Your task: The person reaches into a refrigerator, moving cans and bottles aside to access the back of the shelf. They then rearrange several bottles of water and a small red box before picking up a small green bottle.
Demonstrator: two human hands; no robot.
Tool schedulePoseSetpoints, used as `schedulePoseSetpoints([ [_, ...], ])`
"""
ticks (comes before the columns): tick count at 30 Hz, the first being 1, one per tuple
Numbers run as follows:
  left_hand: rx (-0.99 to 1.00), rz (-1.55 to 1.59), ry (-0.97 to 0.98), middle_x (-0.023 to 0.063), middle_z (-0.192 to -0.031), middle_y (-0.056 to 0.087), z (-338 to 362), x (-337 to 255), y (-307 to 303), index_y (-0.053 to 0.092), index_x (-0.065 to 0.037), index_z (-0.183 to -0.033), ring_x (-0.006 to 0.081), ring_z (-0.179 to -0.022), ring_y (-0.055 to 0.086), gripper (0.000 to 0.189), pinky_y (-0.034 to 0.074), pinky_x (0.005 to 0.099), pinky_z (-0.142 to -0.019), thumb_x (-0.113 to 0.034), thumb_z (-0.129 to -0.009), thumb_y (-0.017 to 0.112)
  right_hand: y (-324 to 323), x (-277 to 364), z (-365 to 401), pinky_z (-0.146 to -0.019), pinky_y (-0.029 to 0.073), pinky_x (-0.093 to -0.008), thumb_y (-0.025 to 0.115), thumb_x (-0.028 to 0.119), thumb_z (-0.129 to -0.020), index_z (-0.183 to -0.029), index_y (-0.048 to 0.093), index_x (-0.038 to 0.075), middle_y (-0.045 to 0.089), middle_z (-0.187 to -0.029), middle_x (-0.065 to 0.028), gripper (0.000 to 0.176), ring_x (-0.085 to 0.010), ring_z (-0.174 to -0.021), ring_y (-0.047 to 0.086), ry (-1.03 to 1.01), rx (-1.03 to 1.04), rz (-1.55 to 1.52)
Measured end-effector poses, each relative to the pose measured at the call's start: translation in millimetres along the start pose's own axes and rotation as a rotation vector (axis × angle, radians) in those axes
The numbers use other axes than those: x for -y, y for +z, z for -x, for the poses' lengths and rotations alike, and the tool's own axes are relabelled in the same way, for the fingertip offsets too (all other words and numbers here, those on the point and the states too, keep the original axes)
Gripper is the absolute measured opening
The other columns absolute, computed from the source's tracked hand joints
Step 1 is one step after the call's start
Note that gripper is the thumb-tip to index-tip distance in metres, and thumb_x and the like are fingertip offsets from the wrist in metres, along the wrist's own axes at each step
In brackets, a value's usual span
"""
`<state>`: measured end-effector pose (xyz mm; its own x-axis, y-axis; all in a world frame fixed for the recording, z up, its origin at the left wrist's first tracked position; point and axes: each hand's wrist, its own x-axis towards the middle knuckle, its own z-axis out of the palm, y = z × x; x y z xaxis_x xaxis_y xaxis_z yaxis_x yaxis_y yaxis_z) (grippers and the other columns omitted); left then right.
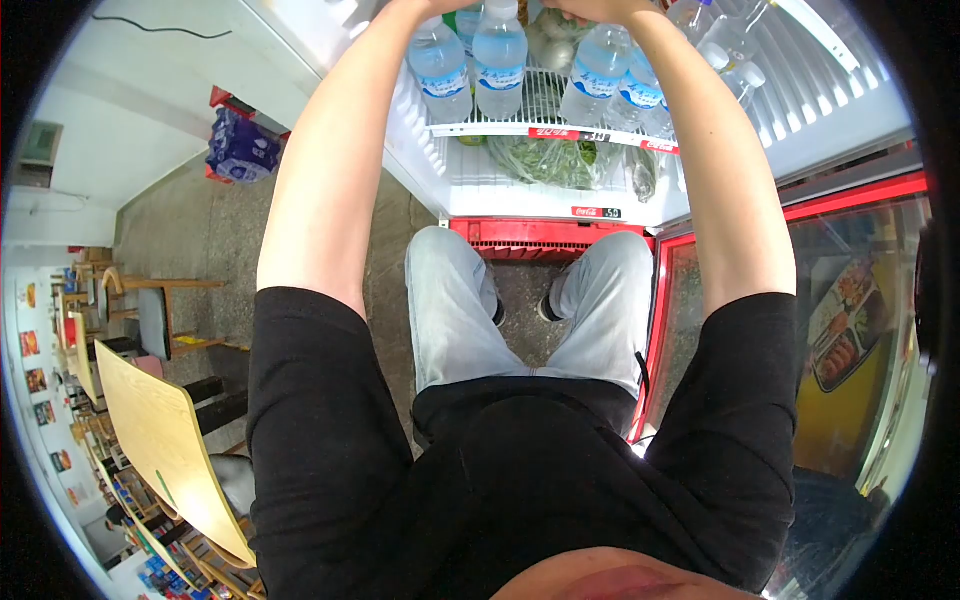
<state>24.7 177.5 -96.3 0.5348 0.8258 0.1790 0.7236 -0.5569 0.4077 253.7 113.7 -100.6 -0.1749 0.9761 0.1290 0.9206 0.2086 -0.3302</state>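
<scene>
Both my arms reach up into an open drinks fridge, and the top edge of the view cuts off most of each hand. My left hand is just above a water bottle with a blue label; its fingers are out of sight. My right hand shows a few curled fingers near pale round vegetables in a bag and another water bottle. Whatever those fingers hold is hidden. Several similar bottles stand upright on the white wire shelf.
Below the shelf lie bagged leafy greens. The glass fridge door hangs open at right, with a red frame. My knees are close to the red fridge base. Wooden tables and chairs stand at left, near a purple pack.
</scene>
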Motion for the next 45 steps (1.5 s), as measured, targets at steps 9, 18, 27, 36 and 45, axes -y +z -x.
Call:
schedulePoseSetpoints([
  [9, -0.032, -0.008, -0.075, 0.0295, -0.104, 0.073, 5, -2, -3, 0.076, 0.004, -0.100, 0.0407, -0.100, 0.071, 0.065, 0.056, 0.0440, -0.085, -0.057, -0.080, 0.067, 0, -4, -1, -0.074, 0.055, -0.0416, 0.069, 0.029, -0.080, -0.095, 0.079, 0.007, 0.074, -0.084, -0.0206, 0.029, -0.0329, -0.079, 0.072, -0.001, 0.019, -0.075],
  [18, 0.002, -0.092, -0.093, 0.0316, -0.108, 0.071, 4, -1, -4, 0.075, 0.005, -0.104, 0.0423, -0.105, 0.070, 0.070, 0.056, 0.0455, -0.090, -0.060, -0.081, 0.066, -2, 3, 3, -0.074, 0.055, -0.0416, 0.070, 0.033, -0.081, -0.092, 0.079, 0.006, 0.074, -0.084, -0.0199, 0.031, -0.0328, -0.078, 0.071, 0.007, 0.010, -0.066],
  [27, 0.010, -0.066, -0.144, 0.0316, -0.106, 0.071, 13, -12, -10, 0.075, 0.004, -0.104, 0.0413, -0.102, 0.071, 0.058, 0.057, 0.0450, -0.087, -0.048, -0.079, 0.069, -2, 2, 4, -0.077, 0.055, -0.0423, 0.066, 0.028, -0.082, -0.096, 0.078, 0.007, 0.074, -0.088, -0.0216, 0.028, -0.0352, -0.082, 0.072, 0.007, -0.002, -0.033],
  [36, -0.036, -0.047, -0.032, 0.0328, -0.107, 0.071, 6, -2, -2, 0.074, 0.006, -0.104, 0.0425, -0.103, 0.071, 0.055, 0.056, 0.0456, -0.089, -0.043, -0.080, 0.068, -4, 4, 3, -0.078, 0.055, -0.0426, 0.066, 0.030, -0.081, -0.095, 0.077, 0.005, 0.074, -0.090, -0.0216, 0.031, -0.0356, -0.083, 0.071, 0.044, 0.032, -0.013],
  [45, -0.021, -0.161, 0.047, 0.0295, -0.116, 0.070, -6, 5, 9, 0.072, -0.005, -0.115, 0.0435, -0.110, 0.067, 0.048, 0.053, 0.0478, -0.094, -0.044, -0.090, 0.058, -1, -1, 4, -0.080, 0.055, -0.0430, 0.067, 0.032, -0.081, -0.096, 0.078, 0.005, 0.075, -0.091, -0.0215, 0.033, -0.0370, -0.085, 0.072, -0.034, -0.016, -0.027],
])
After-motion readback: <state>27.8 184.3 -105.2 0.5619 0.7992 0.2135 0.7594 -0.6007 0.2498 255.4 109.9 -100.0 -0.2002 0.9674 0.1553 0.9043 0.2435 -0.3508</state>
